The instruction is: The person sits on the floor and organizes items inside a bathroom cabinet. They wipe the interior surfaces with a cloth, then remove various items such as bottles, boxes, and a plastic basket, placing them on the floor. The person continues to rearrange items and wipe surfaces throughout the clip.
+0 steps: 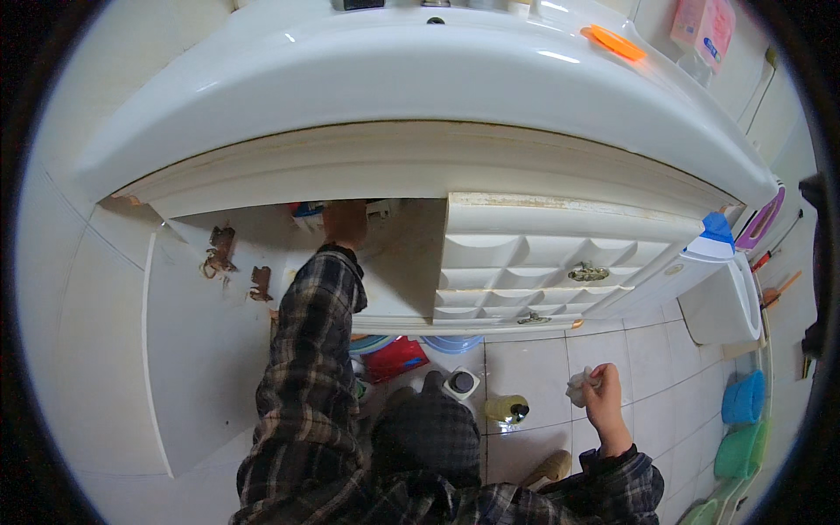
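My left hand (344, 222) reaches into the open compartment of a white vanity cabinet (400, 262) under a ceramic washbasin (420, 85). Its fingers are hidden behind the cabinet's upper rail, beside a blue, red and white item (307, 213) at the back; whether they hold anything does not show. My right hand (605, 394) is out over the tiled floor at the lower right, its fingers closed on a crumpled whitish cloth or tissue (580, 386). Left of that hand, a bottle of yellow liquid with a black cap (506, 409) is on the floor.
A white container with a dark cap (461, 382), a red packet (395, 360) and basins (453, 344) are below the cabinet. The swung-out door (197, 367) is at left, near rusty hinges (221, 249). Drawers (551, 262) flank the compartment. Blue (743, 397) and green tubs (740, 449) line the right.
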`<state>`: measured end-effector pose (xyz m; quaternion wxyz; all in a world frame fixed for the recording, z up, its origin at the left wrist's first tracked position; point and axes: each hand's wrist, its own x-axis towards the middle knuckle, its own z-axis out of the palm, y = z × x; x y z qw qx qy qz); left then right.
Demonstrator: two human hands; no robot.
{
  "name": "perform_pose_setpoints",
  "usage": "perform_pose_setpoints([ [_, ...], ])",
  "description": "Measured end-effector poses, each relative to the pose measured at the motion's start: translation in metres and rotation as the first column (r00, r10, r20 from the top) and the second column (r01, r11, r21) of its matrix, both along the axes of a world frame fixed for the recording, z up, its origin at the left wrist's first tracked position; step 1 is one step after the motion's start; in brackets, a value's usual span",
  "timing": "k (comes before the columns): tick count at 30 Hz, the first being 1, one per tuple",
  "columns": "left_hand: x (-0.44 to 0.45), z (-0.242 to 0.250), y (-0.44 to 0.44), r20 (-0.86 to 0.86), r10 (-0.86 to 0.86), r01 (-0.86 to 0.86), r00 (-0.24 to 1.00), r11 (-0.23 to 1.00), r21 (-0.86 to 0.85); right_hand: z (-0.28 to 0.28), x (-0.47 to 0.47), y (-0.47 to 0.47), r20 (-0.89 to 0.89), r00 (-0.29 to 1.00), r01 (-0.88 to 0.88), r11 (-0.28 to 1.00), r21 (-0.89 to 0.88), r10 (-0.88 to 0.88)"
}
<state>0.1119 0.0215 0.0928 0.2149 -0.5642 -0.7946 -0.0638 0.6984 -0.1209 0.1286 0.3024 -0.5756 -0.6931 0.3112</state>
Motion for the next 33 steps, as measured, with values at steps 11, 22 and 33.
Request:
perform_pose_setpoints([
  [11, 0.027, -0.014, -0.05, 0.071, -0.084, 0.073, 0.994, 0.988, 0.136, 0.002, -0.006, -0.004, -0.011, 0.999, -0.049, 0.995, 0.09, 0.05],
  [22, 0.063, 0.015, -0.123, 0.221, -0.125, 0.12, 0.967, 0.992, 0.033, 0.013, -0.016, -0.007, 0.012, 0.994, -0.113, 0.984, 0.137, 0.112],
  [33, 0.091, 0.033, -0.171, 0.267, -0.123, 0.149, 0.956, 0.985, -0.081, 0.003, -0.001, -0.01, -0.05, 0.995, -0.083, 0.991, 0.109, 0.089],
])
